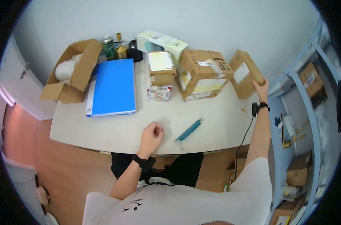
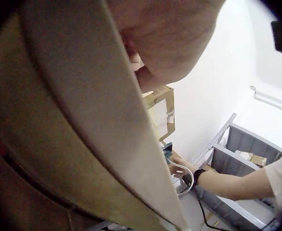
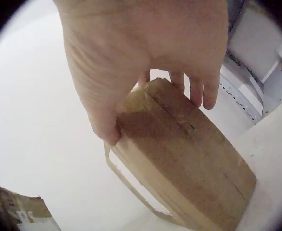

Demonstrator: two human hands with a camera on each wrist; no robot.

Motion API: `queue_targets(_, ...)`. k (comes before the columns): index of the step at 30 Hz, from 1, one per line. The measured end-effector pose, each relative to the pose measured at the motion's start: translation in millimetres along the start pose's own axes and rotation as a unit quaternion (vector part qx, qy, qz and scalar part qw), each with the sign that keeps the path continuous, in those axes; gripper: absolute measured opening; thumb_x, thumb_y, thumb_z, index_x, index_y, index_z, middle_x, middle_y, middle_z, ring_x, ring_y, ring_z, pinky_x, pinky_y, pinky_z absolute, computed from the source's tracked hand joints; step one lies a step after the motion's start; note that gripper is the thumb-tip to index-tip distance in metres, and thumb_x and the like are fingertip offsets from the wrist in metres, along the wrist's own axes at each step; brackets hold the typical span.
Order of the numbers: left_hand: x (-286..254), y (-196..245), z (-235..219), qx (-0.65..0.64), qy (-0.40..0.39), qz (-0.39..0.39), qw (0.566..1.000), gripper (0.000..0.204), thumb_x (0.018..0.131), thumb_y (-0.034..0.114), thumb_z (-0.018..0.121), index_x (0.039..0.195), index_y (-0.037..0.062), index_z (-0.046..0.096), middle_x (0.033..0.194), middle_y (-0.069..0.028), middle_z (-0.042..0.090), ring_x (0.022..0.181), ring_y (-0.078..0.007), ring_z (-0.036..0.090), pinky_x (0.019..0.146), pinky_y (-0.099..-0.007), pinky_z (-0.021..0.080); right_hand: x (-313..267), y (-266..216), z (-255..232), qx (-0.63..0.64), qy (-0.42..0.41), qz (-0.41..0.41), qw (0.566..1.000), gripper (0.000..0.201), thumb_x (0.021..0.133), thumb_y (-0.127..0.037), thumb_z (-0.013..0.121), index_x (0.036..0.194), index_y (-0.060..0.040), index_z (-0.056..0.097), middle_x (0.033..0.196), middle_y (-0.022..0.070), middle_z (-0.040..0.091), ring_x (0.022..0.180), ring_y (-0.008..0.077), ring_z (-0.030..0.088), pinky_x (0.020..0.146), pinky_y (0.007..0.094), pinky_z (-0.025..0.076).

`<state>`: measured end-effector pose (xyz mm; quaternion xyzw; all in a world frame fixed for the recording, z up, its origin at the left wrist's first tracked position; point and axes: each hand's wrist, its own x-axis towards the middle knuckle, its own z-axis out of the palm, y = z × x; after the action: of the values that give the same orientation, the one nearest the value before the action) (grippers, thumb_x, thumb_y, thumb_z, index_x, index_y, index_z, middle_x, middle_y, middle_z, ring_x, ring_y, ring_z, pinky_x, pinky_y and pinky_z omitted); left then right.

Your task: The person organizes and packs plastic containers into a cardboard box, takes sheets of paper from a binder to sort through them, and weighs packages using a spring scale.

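At the right end of the table, the right hand [image 1: 262, 90] grips the upper edge of a narrow upright cardboard box [image 1: 248, 73] with a white label. In the right wrist view, the right hand [image 3: 150, 72] has its thumb on one side of the brown box [image 3: 179, 149] and its fingers over the other. The left hand [image 1: 152, 138] rests near the table's front edge, fingers loosely curled, holding nothing. The left wrist view shows part of the left hand [image 2: 170, 43] by the table edge. To its right lies a teal tool-like object [image 1: 190, 129].
A blue folder [image 1: 115, 88], an open carton [image 1: 89, 56] with white rolls, stacked small boxes [image 1: 161, 71] and a large taped box [image 1: 204, 73] stand along the back of the table [image 1: 99, 131]. Behind are a green can [image 1: 109, 48] and a pale box [image 1: 174, 43]. Shelving [image 1: 309, 112] stands right.
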<state>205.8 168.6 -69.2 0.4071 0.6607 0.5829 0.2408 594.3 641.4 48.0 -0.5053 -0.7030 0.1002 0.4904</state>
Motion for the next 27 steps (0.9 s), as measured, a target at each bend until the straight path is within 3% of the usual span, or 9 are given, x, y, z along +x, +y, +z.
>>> queue_targets(5,1,2,-2,-0.004,0.007,0.014,1.000,0.004,0.083,0.002,0.065,0.086,0.0016,0.063,0.069,-0.0066,0.058,0.063,-0.0147,0.057,0.061,-0.0287,0.048,-72,0,-39,-0.058,0.154,-0.052,0.985,0.082,0.080,-0.031,0.086,0.140,0.0058,0.044,0.132,0.0196,0.055,0.118,0.0305,0.056,0.102,0.0400,0.046)
queue_targets(10,2,-1,-2,-0.011,-0.011,0.020,1.000,0.006,0.083,0.003,0.066,0.088,0.0016,0.063,0.069,-0.0057,0.058,0.065,-0.0152,0.058,0.062,-0.0289,0.048,-200,-94,-121,0.162,0.220,0.070,0.959,0.068,0.093,-0.038,0.069,0.146,-0.0031,0.042,0.139,0.0184,0.051,0.123,0.0303,0.054,0.106,0.0415,0.044)
queue_targets(13,0,-7,-8,0.000,-0.056,0.013,0.998,0.029,0.085,0.010,0.074,0.110,0.0037,0.060,0.090,-0.0073,0.063,0.080,-0.0167,0.061,0.074,-0.0303,0.050,-261,-148,-150,0.322,0.201,0.091,0.921,0.074,0.095,-0.050,0.057,0.151,-0.0061,0.038,0.143,0.0169,0.050,0.129,0.0291,0.053,0.108,0.0417,0.044)
queue_targets(15,2,-2,-18,-0.095,-0.120,0.058,0.986,0.060,0.088,0.014,0.076,0.137,0.0090,0.042,0.120,-0.0079,0.056,0.103,-0.0170,0.058,0.091,-0.0334,0.048,-289,-160,-155,0.399,0.131,0.091,0.903,0.082,0.093,-0.057,0.052,0.155,-0.0073,0.033,0.149,0.0152,0.047,0.136,0.0291,0.048,0.112,0.0438,0.041)
queue_targets(16,5,8,-31,-0.147,-0.204,-0.005,0.968,0.096,0.083,0.033,0.086,0.152,0.0128,0.022,0.145,-0.0147,0.042,0.129,-0.0283,0.050,0.110,-0.0440,0.039,-298,-178,-147,0.426,0.120,0.106,0.891,0.089,0.089,-0.060,0.056,0.156,-0.0062,0.031,0.152,0.0153,0.044,0.140,0.0296,0.045,0.114,0.0441,0.039)
queue_targets(20,8,54,-65,-0.252,-0.226,0.113,0.934,0.122,0.068,0.049,0.092,0.154,0.0085,0.016,0.157,-0.0197,0.031,0.142,-0.0341,0.041,0.117,-0.0485,0.034,-310,-214,-93,0.386,0.037,0.055,0.920,0.097,0.084,-0.062,0.063,0.153,-0.0010,0.034,0.150,0.0159,0.045,0.140,0.0290,0.043,0.116,0.0432,0.036)
queue_targets(23,14,88,-101,-0.266,-0.149,0.178,0.936,0.138,0.056,0.058,0.094,0.157,0.0101,0.013,0.164,-0.0208,0.019,0.148,-0.0368,0.032,0.120,-0.0504,0.028,-313,-238,-42,0.373,-0.085,-0.053,0.922,0.096,0.077,-0.056,0.075,0.146,0.0023,0.041,0.145,0.0181,0.046,0.138,0.0294,0.043,0.117,0.0419,0.032)
queue_targets(25,15,104,-129,-0.034,-0.047,0.317,0.947,0.134,0.053,0.055,0.095,0.157,0.0117,0.021,0.164,-0.0215,0.022,0.148,-0.0384,0.032,0.120,-0.0512,0.028,-308,-265,-15,0.342,-0.146,-0.150,0.916,0.092,0.075,-0.047,0.079,0.143,0.0020,0.043,0.141,0.0194,0.046,0.134,0.0313,0.045,0.114,0.0416,0.033)
queue_targets(27,12,127,-149,0.087,-0.049,0.338,0.936,0.134,0.051,0.058,0.094,0.156,0.0100,0.025,0.163,-0.0223,0.025,0.148,-0.0394,0.032,0.120,-0.0522,0.028,-298,-291,9,0.317,-0.188,-0.240,0.898,0.091,0.072,-0.042,0.080,0.143,0.0006,0.044,0.141,0.0192,0.044,0.132,0.0330,0.045,0.112,0.0417,0.034)
